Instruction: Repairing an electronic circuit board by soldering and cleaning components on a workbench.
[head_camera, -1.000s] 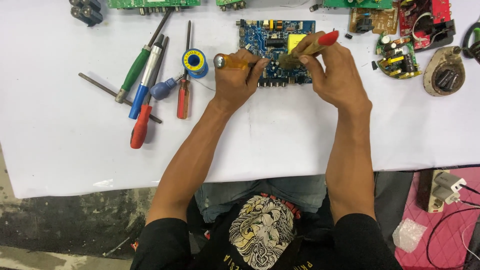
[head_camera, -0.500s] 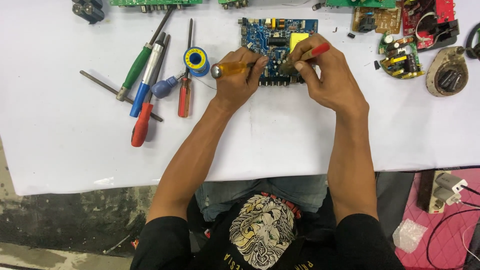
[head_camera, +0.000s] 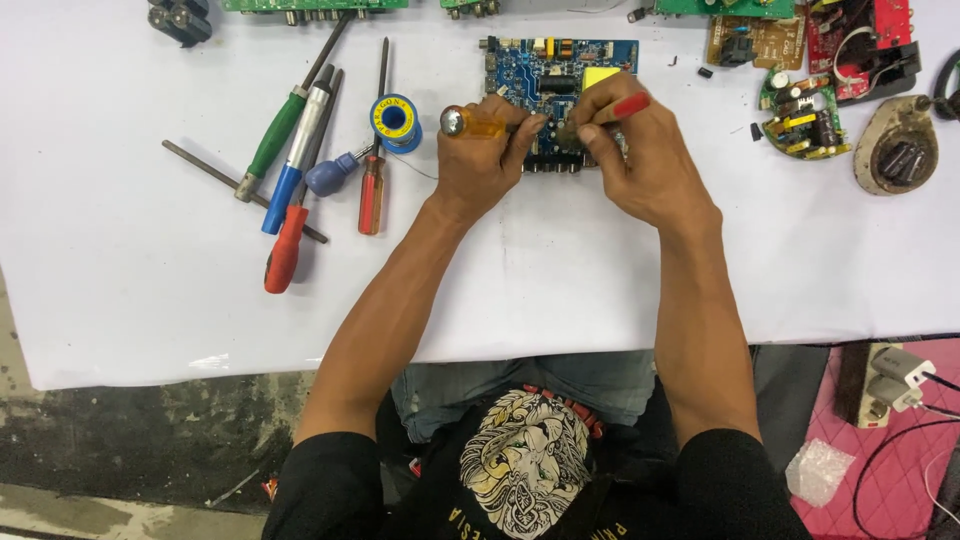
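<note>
The left hand (head_camera: 480, 160) is closed around an amber-handled screwdriver (head_camera: 475, 122), whose metal cap end points to the left. The right hand (head_camera: 640, 155) is closed on a red-handled tool (head_camera: 625, 105); its tip is hidden behind the fingers. Both hands meet over the lower edge of the blue circuit board (head_camera: 555, 70).

The white table (head_camera: 500, 280) carries everything. The blue circuit board lies at the top middle of it, partly under the hands, with a yellow part near its right side. Left of the hands lies a row of tools: a green-handled screwdriver (head_camera: 275, 135), a blue-handled screwdriver (head_camera: 285, 185), a red-handled screwdriver (head_camera: 285, 250) and a small red screwdriver (head_camera: 371, 190). A blue solder spool (head_camera: 396, 120) stands just beside the amber handle. To the right, well apart, lies a small round green board (head_camera: 800, 115).
</note>
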